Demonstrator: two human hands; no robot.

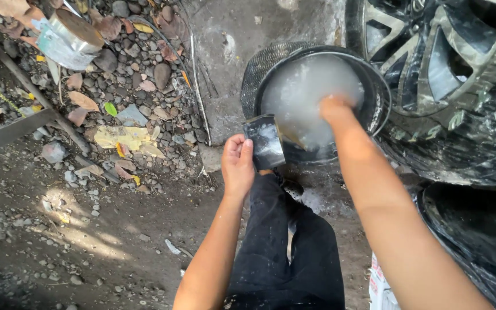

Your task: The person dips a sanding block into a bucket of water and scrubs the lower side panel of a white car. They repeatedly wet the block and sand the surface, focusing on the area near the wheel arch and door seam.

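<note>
Gravel ground, soapy bucket (381, 97) (hand (335, 109) inside)

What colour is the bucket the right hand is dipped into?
Black bucket, filled with cloudy grey-white water; the head view shows it.

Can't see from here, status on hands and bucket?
Left hand grips dark wet rectangular block. Right hand dipped in black round bucket of soapy water. Nothing obstructing.
</note>
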